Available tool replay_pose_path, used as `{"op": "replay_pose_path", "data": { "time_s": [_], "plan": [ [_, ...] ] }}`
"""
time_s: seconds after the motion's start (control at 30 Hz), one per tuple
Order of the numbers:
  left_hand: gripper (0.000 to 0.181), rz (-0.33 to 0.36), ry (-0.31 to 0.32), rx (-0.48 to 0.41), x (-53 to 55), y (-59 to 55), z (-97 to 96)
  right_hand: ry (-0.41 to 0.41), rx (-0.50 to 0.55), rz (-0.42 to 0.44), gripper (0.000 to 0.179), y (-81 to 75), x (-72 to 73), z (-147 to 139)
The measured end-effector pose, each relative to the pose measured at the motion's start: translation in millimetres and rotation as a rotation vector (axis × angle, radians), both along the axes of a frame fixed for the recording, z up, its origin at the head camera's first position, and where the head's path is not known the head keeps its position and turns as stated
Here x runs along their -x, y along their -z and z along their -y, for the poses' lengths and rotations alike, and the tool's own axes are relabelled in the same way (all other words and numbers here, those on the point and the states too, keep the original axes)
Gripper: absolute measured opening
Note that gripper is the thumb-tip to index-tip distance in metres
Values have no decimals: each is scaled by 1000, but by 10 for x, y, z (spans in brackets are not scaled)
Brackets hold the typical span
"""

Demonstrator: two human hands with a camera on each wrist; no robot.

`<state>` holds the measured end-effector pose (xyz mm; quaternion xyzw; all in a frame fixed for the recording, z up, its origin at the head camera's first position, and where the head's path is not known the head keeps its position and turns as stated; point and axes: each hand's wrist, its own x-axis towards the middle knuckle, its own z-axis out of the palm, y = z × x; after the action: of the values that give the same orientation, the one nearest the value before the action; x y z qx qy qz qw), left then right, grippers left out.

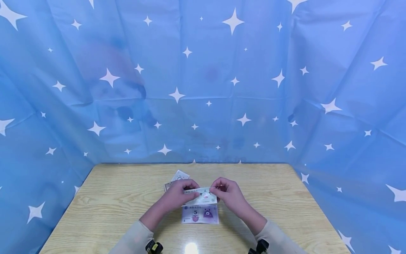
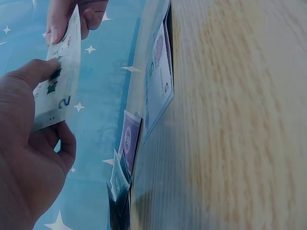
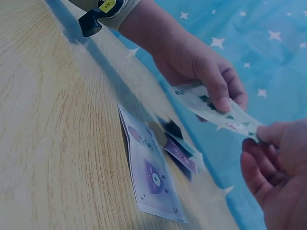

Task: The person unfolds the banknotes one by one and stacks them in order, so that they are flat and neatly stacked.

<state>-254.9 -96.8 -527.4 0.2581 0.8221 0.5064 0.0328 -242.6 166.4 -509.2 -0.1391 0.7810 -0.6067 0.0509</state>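
Both hands hold one pale green play banknote (image 1: 205, 198) stretched between them above the table. My left hand (image 1: 177, 194) pinches its left part, thumb on the printed face and fingers behind. At the opposite end, my right hand (image 1: 231, 195) pinches the note between thumb and fingers. The left wrist view shows a printed 2 near the note's left edge. Just below it on the table lies a purple play banknote (image 1: 200, 214) marked 5, with a cartoon figure on it; its upper edge is hidden behind the green note.
Behind the left hand lie several more play banknotes (image 1: 180, 175), loosely overlapping and partly hidden by that hand; a purple one (image 3: 181, 155) shows among them. The wooden table (image 1: 263, 180) ends at a blue curtain (image 1: 209, 123) with white stars.
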Motion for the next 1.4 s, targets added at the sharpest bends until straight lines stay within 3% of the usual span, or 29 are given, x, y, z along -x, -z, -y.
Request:
{"op": "replay_pose_path", "data": {
  "time_s": [0.37,0.77,1.17,1.4],
  "plan": [
    [25,42,-10,-32,-23,61,93,56,-5,23,10,29,-59,-54],
    [26,51,33,-40,-83,62,180,8,-140,-47,13,84,-170,-129],
    [25,51,16,66,-149,46,216,-40,-215,-123,13,161,-200,-153],
    [25,34,57,140,-168,68,222,-83,-277,-138,12,235,-209,-160]
  ]
}}
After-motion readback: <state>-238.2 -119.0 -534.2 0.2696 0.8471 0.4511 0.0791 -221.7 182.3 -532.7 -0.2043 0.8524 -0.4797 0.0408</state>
